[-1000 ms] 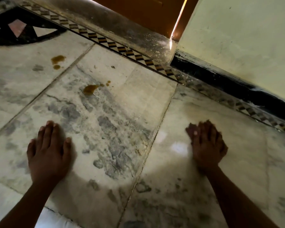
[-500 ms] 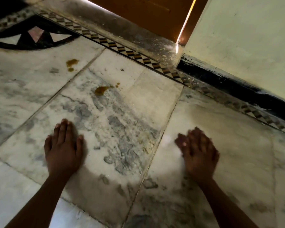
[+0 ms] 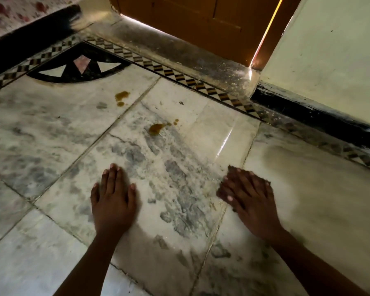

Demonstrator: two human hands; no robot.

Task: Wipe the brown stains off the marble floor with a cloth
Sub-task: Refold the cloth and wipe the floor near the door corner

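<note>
Since the earlier frames the right hand (image 3: 249, 195) has slid leftward to the seam between slabs, pressing a dark cloth (image 3: 222, 190) flat under straight, spread fingers. The left hand (image 3: 112, 197) lies flat on the marble floor (image 3: 51, 129), fingers straight. Two brown stains (image 3: 156, 128) (image 3: 121, 97) sit well ahead of both hands, nearer the door (image 3: 192, 22).

A home's doorway: veined white marble floor (image 3: 51, 129), checkered inlay border (image 3: 179, 76), orange wooden door (image 3: 190, 24) at twelve o'clock.
</note>
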